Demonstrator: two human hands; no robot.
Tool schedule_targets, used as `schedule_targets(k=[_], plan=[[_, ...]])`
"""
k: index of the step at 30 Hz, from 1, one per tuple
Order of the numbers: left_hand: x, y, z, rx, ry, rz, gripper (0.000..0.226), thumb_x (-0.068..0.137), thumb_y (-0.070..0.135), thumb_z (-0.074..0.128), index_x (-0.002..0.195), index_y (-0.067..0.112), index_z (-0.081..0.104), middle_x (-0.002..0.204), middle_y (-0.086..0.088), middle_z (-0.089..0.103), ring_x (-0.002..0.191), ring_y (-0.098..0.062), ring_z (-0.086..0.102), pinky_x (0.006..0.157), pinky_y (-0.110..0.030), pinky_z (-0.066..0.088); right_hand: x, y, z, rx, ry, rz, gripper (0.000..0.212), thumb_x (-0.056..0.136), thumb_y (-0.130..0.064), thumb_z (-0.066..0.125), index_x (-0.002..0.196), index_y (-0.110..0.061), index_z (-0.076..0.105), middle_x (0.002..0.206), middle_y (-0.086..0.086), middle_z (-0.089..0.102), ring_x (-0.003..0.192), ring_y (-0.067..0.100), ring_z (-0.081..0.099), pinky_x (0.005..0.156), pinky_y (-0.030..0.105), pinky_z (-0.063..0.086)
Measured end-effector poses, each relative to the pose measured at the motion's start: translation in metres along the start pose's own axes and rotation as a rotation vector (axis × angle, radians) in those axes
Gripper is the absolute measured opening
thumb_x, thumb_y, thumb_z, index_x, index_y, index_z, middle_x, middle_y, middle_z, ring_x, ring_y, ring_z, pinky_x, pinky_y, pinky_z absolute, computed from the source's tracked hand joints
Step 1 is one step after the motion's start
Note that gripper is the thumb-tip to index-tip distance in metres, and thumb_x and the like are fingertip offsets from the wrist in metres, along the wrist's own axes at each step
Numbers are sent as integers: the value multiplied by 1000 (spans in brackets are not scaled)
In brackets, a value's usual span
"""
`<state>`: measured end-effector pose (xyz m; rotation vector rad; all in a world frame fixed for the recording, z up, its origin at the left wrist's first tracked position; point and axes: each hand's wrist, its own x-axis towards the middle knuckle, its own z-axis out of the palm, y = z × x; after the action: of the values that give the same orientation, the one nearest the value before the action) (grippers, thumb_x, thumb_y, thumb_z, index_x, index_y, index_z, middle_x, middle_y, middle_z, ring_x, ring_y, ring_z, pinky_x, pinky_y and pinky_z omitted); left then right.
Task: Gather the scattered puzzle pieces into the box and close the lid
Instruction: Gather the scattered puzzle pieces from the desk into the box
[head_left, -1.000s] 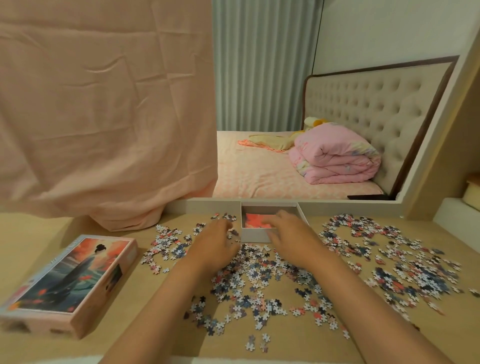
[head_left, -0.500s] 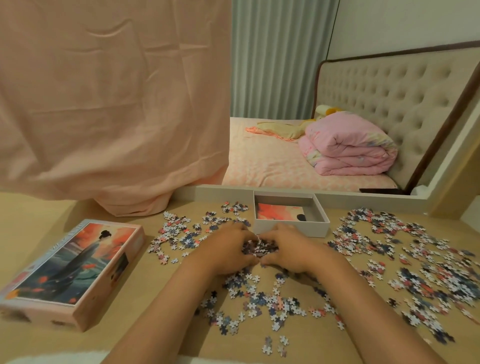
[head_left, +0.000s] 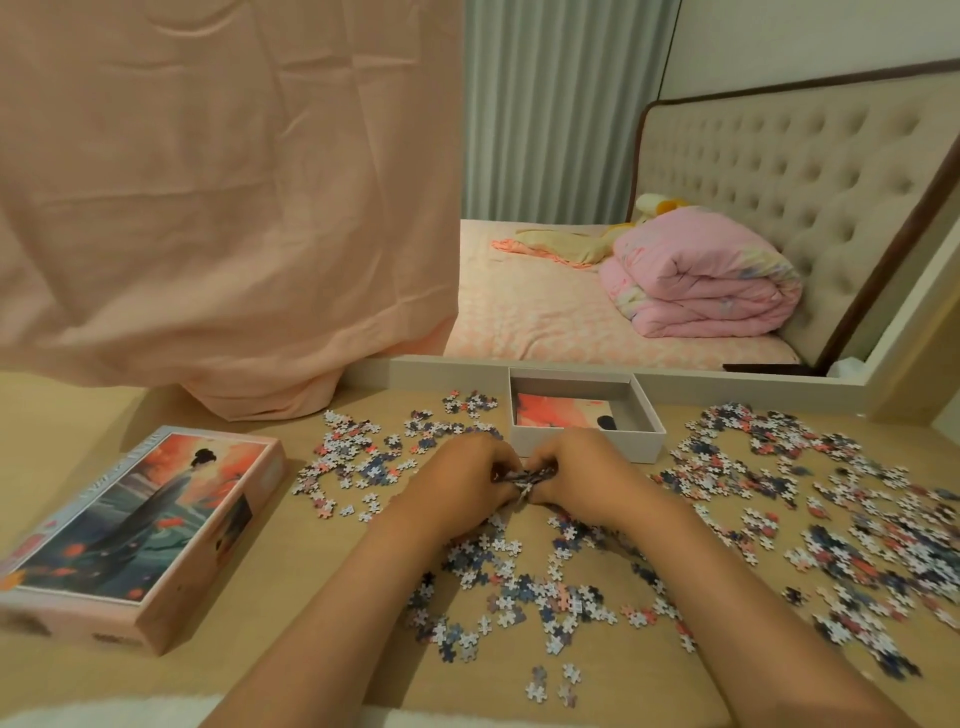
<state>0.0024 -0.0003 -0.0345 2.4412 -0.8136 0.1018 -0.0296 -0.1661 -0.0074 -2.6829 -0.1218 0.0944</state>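
Most of the puzzle pieces (head_left: 831, 525) lie loose across the surface (head_left: 322, 649), thickest to the right and in a band under the forearms, while a small clump (head_left: 523, 479) is squeezed between the left hand (head_left: 462, 483) and the right hand (head_left: 587, 480). Both hands have their fingers curled inward around it, just in front of the box (head_left: 587, 451). The box stands open near the far edge, holding only a printed card (head_left: 561, 413) as far as can be seen. The main risk is in the lift: the clump is held only by the two hands pressing together, so any easing of that pressure on the way over the near wall would likely shed pieces back onto the surface or against the box front. A knuckle catching that wall could shove the light box away. The forearms pass right over loose pieces, so dragging them could sweep some toward the near edge, where a few stragglers (head_left: 550, 680) already sit close to falling off. The lid (head_left: 145, 525) lies picture-up well to the left, clear of the pile. Pieces near the hanging pink cloth (head_left: 208, 208) could be overlooked if they slide beneath its hem. The bed (head_left: 545, 322) beyond plays no part.
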Motion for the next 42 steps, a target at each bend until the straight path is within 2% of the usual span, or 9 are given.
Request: schedule_targets(k=[3, 6, 13, 16, 19, 24, 30, 35, 42], plan=[[2, 4, -4, -114, 64, -57, 9, 81, 14, 75, 86, 20, 71, 84, 5, 68, 77, -11, 60, 69, -20, 49, 0, 1, -10, 107, 22, 27, 7, 80, -17, 80, 81, -22, 76, 68, -1, 68, 59, 15, 62, 53, 24, 47], [17, 13, -11, -201, 124, -89, 8, 80, 14, 77, 83, 19, 70, 78, 5, 67, 71, -11, 60, 66, -26, 48, 6, 3, -27, 214, 106, 40, 24, 80, -13, 81, 67, -28, 68, 60, 2, 68, 52, 16, 64, 49, 26, 49], [80, 31, -19, -194, 147, -61, 14, 82, 7, 72, 92, 17, 71, 74, 10, 62, 61, 0, 55, 56, -14, 46, 25, 28, -49, 285, 388, 30, 11, 80, -15, 79, 87, -24, 79, 65, -10, 65, 68, 14, 62, 56, 23, 42], [100, 30, -10, -150, 108, -70, 19, 84, 6, 70, 101, 14, 71, 83, 4, 67, 70, -4, 60, 64, -12, 46, 33, 42, -44, 278, 443, 59, 20, 84, -12, 75, 101, -23, 79, 86, -2, 73, 81, 17, 66, 68, 24, 45], [108, 28, -1, -72, 19, -30, 25, 87, 10, 70, 111, 17, 72, 101, 0, 72, 90, -13, 65, 82, -29, 52, 31, 50, -39, 280, 394, -16, 38, 86, -5, 71, 116, -28, 74, 103, -4, 74, 88, 9, 61, 73, 17, 42], [99, 23, -1, -83, 45, 39, 26, 89, 13, 64, 110, 26, 72, 91, 15, 65, 84, -2, 61, 79, -28, 52, 28, 53, -39, 320, 411, -38, 21, 90, -23, 71, 110, -25, 77, 104, -2, 76, 86, 10, 64, 83, 30, 52], [71, -12, -13, 15, 202, -64, 26, 94, 20, 56, 117, 25, 67, 118, 6, 60, 108, -12, 54, 94, -28, 43, 32, 51, -30, 148, 278, -15, 25, 99, -26, 58, 118, -21, 74, 121, -3, 71, 108, 13, 62, 86, 22, 42], [40, -54, -21, 308, -168, -248, 53, 95, 48, 51, 145, 29, 45, 156, -1, 32, 141, -27, 29, 116, -40, 27, 32, 7, -28, 55, 360, -186, 27, 100, -23, 55, 123, -23, 69, 118, -1, 63, 108, 20, 58, 90, 33, 46], [16, -67, -36, 68, -69, -112, 41, 90, 33, 63, 130, 26, 61, 133, 4, 59, 120, -15, 53, 102, -31, 42, 78, -51, 0, -399, 51, -175, 38, 98, -23, 51, 135, -24, 56, 136, 5, 56, 122, 28, 54, 107, 47, 37]])
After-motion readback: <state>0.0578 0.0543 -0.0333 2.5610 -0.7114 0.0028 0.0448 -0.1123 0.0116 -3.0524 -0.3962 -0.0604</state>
